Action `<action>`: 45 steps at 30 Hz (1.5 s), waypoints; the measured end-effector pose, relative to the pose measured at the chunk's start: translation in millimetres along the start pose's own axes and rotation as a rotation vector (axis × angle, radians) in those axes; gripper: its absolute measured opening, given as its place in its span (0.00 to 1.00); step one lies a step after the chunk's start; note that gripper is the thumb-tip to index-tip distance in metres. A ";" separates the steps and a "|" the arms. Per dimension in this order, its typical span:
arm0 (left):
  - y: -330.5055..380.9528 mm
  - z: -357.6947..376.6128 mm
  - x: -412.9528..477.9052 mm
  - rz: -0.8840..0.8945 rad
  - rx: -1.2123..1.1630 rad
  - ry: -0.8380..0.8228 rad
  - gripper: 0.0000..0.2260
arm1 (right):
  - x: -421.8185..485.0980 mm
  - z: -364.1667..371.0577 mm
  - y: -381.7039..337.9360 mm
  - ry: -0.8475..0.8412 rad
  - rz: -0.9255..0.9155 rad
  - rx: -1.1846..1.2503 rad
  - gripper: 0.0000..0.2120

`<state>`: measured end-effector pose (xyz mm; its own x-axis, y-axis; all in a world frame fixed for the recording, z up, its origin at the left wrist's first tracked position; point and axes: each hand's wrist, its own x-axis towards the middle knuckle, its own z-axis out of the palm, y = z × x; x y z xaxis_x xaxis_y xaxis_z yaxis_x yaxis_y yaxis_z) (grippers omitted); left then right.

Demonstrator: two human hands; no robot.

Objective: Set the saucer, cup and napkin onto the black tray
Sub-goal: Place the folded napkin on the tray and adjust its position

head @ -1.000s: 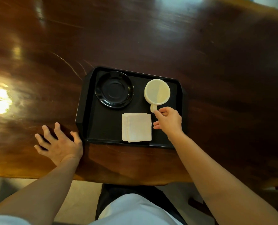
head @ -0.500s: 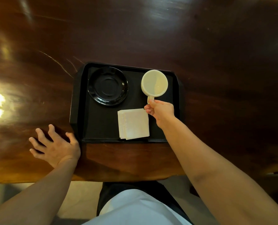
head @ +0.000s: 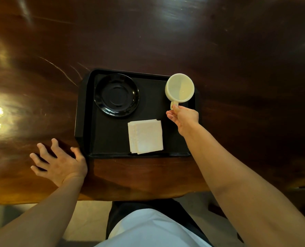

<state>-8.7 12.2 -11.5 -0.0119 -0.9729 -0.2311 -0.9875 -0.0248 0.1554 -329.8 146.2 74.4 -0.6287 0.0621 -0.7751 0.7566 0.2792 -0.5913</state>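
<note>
A black tray (head: 110,143) lies on the dark wooden table. On its far left part sits a glossy black saucer (head: 116,95). A folded white napkin (head: 145,136) lies near the tray's front edge, right of centre. A cream cup (head: 179,87) is over the tray's far right corner, overlapping the right rim; whether it rests or hangs I cannot tell. My right hand (head: 184,118) pinches its handle from the near side. My left hand (head: 59,162) lies flat on the table with fingers spread, touching the tray's front left corner.
The polished table (head: 246,72) extends far on all sides of the tray, with bright light glare at the left. Its front edge runs just below the tray; my lap in white cloth (head: 153,229) is under it.
The cup has shifted right toward the tray's far right corner, with my right hand closing on its handle. My left hand stays by the tray corner.
</note>
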 end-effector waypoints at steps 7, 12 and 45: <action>-0.7 0.3 -0.1 0.005 -0.004 -0.001 0.27 | 2.0 -10.1 -7.5 0.028 0.013 0.021 0.12; -1.3 0.0 -0.6 0.013 -0.017 0.004 0.26 | 3.9 -17.9 -11.5 0.045 0.010 -0.008 0.15; -2.3 -1.9 0.7 0.004 0.022 -0.037 0.28 | -60.3 94.6 45.2 -0.426 0.069 -0.254 0.07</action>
<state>-6.1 11.2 -10.1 -0.0210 -0.9638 -0.2658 -0.9907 -0.0157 0.1353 -240.8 64.5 73.4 -0.4092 -0.2935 -0.8639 0.6929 0.5160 -0.5036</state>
